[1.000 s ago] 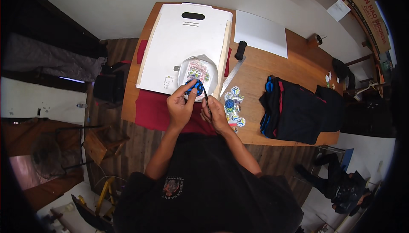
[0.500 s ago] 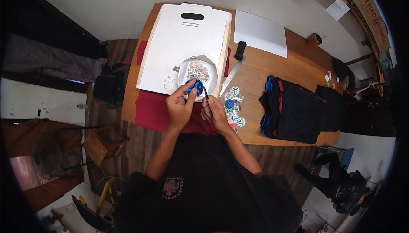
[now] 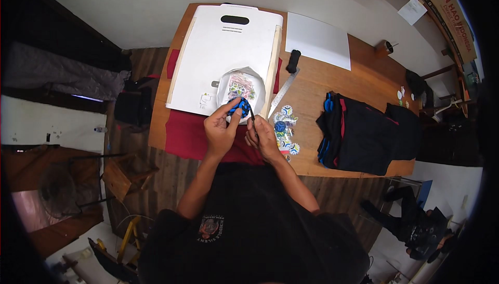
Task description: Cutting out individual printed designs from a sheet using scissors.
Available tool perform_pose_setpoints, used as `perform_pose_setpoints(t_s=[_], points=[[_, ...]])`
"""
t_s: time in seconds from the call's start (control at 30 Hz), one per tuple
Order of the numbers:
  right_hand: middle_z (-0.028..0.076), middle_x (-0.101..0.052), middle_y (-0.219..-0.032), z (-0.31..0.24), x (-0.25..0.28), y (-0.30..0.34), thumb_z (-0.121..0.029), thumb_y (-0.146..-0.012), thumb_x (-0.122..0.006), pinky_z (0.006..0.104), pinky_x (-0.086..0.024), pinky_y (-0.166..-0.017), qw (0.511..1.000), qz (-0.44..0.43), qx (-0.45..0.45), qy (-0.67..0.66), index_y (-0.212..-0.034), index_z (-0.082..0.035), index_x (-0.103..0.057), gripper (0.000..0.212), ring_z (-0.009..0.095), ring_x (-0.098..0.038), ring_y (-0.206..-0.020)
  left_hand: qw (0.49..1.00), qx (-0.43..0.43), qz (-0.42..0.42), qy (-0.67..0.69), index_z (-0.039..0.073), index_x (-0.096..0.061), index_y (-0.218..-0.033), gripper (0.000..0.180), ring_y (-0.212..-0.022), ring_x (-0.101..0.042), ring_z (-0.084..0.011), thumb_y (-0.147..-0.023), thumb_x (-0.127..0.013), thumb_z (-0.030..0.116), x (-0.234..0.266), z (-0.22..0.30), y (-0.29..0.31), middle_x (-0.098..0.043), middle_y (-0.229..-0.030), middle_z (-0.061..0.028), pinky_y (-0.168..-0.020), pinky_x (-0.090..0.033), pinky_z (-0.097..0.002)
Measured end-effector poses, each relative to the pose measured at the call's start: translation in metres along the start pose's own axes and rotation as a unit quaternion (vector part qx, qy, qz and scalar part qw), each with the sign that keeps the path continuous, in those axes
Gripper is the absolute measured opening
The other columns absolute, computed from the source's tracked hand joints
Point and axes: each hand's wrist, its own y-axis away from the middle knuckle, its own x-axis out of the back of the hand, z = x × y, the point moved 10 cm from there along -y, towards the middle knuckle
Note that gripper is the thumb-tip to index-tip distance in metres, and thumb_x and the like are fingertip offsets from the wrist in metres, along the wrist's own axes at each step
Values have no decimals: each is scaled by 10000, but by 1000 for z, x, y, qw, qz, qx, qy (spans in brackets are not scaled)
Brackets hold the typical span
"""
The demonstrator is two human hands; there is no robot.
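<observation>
The left grip (image 3: 220, 130) is closed on a blue-and-black disc (image 3: 238, 108), pinched between thumb and fingers. The disc is positioned at the fingertips of the left grip, ahead and to the left of the right grip (image 3: 264, 138). The right grip is closed around a thin dark tool (image 3: 253, 119), the tip of which points away from the body, beside the disc's right edge; contact between tip and disc cannot be confirmed. The tool's handle is largely hidden by the fingers. Directly below and ahead of both grips is a white bowl (image 3: 222, 84), containing a pile of pale and coloured scraps (image 3: 240, 84). The bowl stands on a white board (image 3: 228, 45), which extends ahead of the grips. A red cloth (image 3: 182, 136) lies below and to the left of the left grip. Just right of the right grip, loose round patches (image 3: 280, 127) lie on the wooden surface (image 3: 312, 86). A ruler (image 3: 283, 93) lies beyond these patches, ahead and to the right of the right grip. Farther right is a stack of folded black clothes (image 3: 366, 133).
</observation>
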Motion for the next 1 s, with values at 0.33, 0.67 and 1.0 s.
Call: perform_pose_setpoints(t_s=[0.33, 0.67, 1.0], points=[[-51, -293, -536, 6, 4, 1, -409, -1078, -371, 247, -253, -446, 1000, 2, 3, -7, -940, -76, -486, 379, 64, -259, -422, 1000, 0, 5, 5, -101, -631, -1214, 305, -1029, -622, -137, -911, -633, -77, 2, 0, -1, -677, -1126, -139, -921, -486, -254], [-49, -298, -530, 7, 2, 2, -396, -1079, -367, 248, -260, -461, 1000, -1, -10, 5, -930, -79, -481, 368, 70, -265, -420, 1000, -6, 4, -1, -102, -642, -1196, 303, -1006, -619, -128, -893, -645, -95, 1, 3, 0, -682, -1082, -124, -909, -484, -253], [-47, -306, -533, 8, 4, 1, -396, -1077, -373, 249, -262, -462, 1000, -2, -2, 1, -933, -75, -481, 369, 71, -271, -422, 1000, -4, 3, -2, -101, -644, -1194, 302, -1008, -620, -128, -892, -644, -99, 2, 2, 1, -682, -1087, -125, -911, -483, -252]])
